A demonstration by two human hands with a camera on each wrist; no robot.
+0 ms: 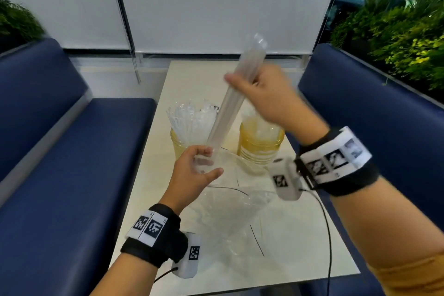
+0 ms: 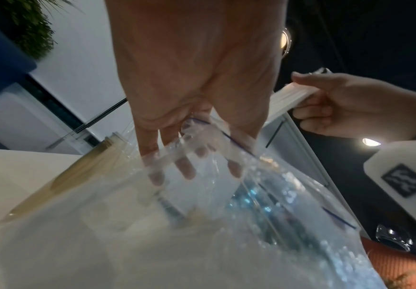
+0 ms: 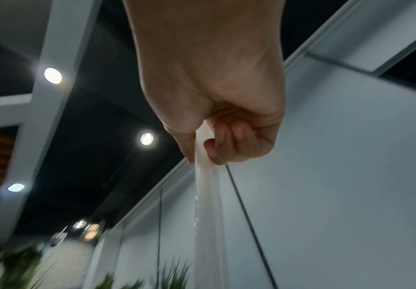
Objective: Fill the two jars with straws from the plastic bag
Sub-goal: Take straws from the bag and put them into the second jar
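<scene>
1. While the right hand (image 1: 266,101) clamps a bundle of clear plastic straws (image 1: 236,94) mid-length, tilted, the left hand (image 1: 194,168) curls round the mouth of the crumpled transparent plastic bag (image 1: 230,211), probably to keep it open.
2. Left amber ribbed jar (image 1: 179,146) is packed with straws; right amber jar (image 1: 260,149) holds fewer (partly hidden by the hand).
3. Bundle's lower end sits at the bag mouth, near both jars.
4. Cream table (image 1: 300,247): both jars stand mid-table, bare room on the near side.
</scene>
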